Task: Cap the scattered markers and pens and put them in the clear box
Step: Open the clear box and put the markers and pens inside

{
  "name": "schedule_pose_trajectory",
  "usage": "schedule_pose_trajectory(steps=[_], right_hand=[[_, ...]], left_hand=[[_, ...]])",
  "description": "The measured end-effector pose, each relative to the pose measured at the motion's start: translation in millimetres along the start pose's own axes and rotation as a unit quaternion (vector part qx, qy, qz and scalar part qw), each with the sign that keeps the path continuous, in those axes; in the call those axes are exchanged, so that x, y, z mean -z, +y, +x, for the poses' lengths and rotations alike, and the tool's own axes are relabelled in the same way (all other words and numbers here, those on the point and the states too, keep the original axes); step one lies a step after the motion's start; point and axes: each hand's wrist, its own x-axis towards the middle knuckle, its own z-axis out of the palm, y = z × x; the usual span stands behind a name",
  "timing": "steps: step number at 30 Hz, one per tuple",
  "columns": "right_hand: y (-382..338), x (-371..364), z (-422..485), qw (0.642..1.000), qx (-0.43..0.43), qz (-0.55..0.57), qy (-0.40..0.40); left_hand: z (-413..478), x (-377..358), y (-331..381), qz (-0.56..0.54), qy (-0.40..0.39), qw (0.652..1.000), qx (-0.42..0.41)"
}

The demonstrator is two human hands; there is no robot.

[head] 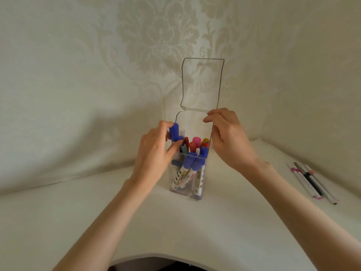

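The clear box (192,122) stands upright between the two hands, with its hinged lid (202,85) flipped up and back above the right hand. It already holds a crowd of capped markers (195,145) in blue, red, pink and orange, standing on end.

The left hand (154,153) has its fingers and thumb curled round a blue-capped marker (174,132), which sits at the box's left rim with its cap up. How far its lower end has gone inside is hidden by the fingers. The right hand (228,139) pinches the box's upper right corner between thumb and forefinger, just under the lid hinge, and seems to be steadying it; the other fingers are loosely curled.

The step in hand looks like dropping this marker in among the others. The next move calls for finding a gap between the packed caps and letting go while the right hand holds the tall box upright.

Well out to the right of the right hand, a small cluster of thin pens (310,180) lies side by side on the white table (78,222), so the task is not yet finished. Whether they are all capped is too small to tell.
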Motion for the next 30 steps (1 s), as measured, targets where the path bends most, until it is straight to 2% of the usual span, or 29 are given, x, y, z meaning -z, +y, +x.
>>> schedule_pose_trajectory(steps=[5, 9, 12, 15, 18, 20, 22, 26, 30], right_hand=[[4.2, 0.2, -14.5, 1.000, -0.018, 0.002, -0.012], [5.6, 1.4, -29.7, 1.000, -0.016, 0.019, -0.017], [13.5, 10.7, -42.7, 0.999, -0.039, 0.025, -0.010], [34.7, 26.9, -65.9, 0.997, -0.078, 0.016, -0.010], [71.6, 47.3, -99.5, 0.985, -0.169, 0.002, -0.047], [103.2, 64.1, -120.3, 0.966, -0.251, -0.011, -0.059], [135.5, 81.7, -134.6, 0.939, -0.343, -0.017, -0.033], [192.0, 106.8, -145.5, 0.869, -0.495, -0.014, 0.005], [227.3, 102.0, -138.7, 0.836, -0.543, -0.009, -0.072]], left_hand=[[-4.5, -6.8, -7.5, 0.044, -0.030, 0.999, -0.001], [-13.3, -11.6, -5.8, 0.067, -0.066, 0.995, 0.036], [-13.9, -8.6, 5.8, 0.090, -0.014, 0.996, 0.021], [-11.7, -10.7, 37.6, -0.030, -0.004, 0.998, -0.050], [-19.9, -36.4, 82.0, -0.160, -0.095, 0.979, -0.088], [-24.7, -65.7, 104.4, -0.210, -0.166, 0.962, -0.055], [-26.8, -101.0, 115.8, -0.235, -0.227, 0.945, 0.006], [-21.4, -166.4, 129.7, -0.221, -0.309, 0.916, 0.130], [-14.2, -220.2, 151.6, -0.142, -0.385, 0.893, 0.184]])
